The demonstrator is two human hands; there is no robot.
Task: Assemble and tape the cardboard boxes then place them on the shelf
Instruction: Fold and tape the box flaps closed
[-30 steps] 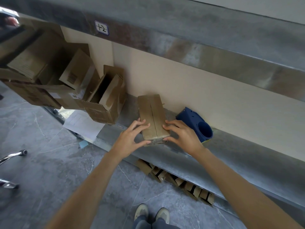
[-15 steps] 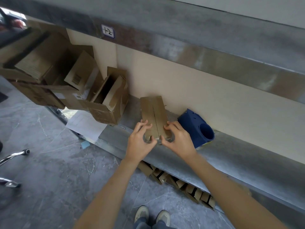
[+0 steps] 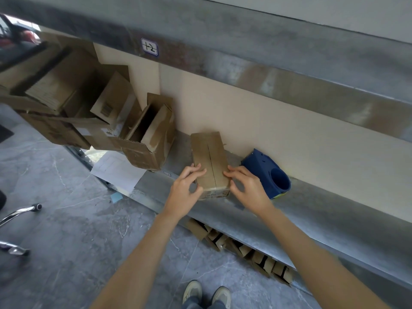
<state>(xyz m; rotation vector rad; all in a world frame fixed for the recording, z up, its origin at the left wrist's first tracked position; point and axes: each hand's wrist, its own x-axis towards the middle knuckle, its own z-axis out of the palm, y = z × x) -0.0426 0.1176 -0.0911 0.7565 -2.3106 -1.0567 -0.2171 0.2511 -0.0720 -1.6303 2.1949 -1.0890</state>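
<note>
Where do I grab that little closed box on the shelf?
Probably grip the small cardboard box by its long sides near the front end, reaching from the shelf front. It is narrow, lies flat, and its far end nears the back wall.

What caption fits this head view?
Left hand and right hand touch a brown cardboard box on a grey metal shelf, beside a blue plastic object.

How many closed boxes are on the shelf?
1: the box between the left hand and right hand, beside the blue tool. The open boxes farther left don't count; more may be hidden behind them.
</note>
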